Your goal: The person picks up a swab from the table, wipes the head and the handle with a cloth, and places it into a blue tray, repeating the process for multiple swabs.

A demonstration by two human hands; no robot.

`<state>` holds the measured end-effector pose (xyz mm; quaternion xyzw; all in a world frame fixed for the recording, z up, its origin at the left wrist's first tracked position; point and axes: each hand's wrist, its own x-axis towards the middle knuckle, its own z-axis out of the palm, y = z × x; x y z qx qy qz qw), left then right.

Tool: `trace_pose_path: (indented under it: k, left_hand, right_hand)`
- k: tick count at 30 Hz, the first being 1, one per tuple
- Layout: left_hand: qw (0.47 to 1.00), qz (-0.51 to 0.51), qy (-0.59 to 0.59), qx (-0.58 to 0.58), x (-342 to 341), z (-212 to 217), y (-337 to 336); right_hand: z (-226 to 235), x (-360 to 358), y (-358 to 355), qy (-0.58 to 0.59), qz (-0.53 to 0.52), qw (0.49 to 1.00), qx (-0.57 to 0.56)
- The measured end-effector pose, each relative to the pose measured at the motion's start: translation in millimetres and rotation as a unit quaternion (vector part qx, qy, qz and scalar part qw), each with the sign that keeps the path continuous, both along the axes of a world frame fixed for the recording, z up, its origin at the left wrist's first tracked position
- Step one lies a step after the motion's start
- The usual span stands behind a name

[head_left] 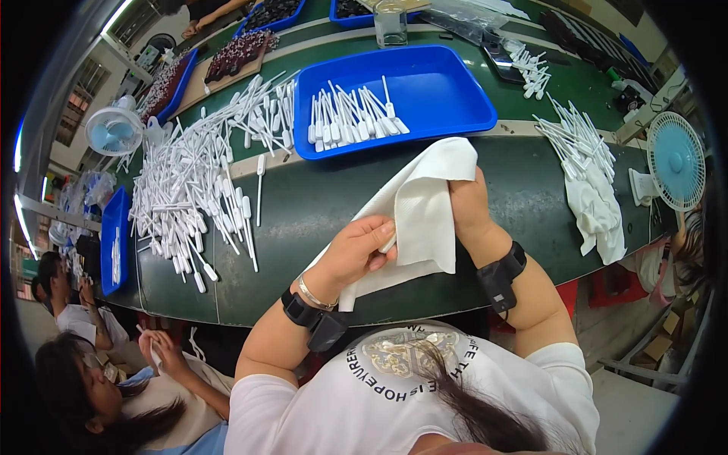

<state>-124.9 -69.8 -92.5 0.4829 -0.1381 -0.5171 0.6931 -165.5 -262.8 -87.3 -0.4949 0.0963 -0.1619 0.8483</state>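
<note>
A white cloth (425,205) hangs between my two hands above the green table. My left hand (353,250) is closed, thumb against fingers, on the cloth's left part. A small white tip shows by its thumb; I cannot make out what it belongs to. At the cloth's upper right edge, my right hand (469,205) is closed on the fabric, its fingertips hidden behind it. Just beyond stands a blue tray (432,91) with a row of white plastic sticks (353,117), each with a thin stem and a wider end, along its near left side.
A big loose heap of similar white sticks (182,182) covers the table's left. At right lie another bunch (580,140), a crumpled white cloth (595,212) and a fan (676,161). A glass (390,24) stands behind the tray. A co-worker (98,387) sits at lower left.
</note>
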Motion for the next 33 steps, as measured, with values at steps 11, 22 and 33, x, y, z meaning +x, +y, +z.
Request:
trace_pose_path:
  k: [11,22,33]
  left_hand:
    - [0.987,0.031,0.137,-0.071,3.0,-6.2,-3.3]
    - [0.985,0.163,0.043,0.049,3.8,14.3,-0.1]
    - [0.921,0.31,-0.229,-0.048,9.4,23.7,21.1]
  right_hand:
    - [-18.7,-20.8,40.6,0.005,0.126,0.987,-0.099]
    - [-13.5,-20.2,49.9,-0.094,0.119,0.956,-0.253]
    - [-12.2,-12.8,40.3,-0.033,0.324,0.887,-0.327]
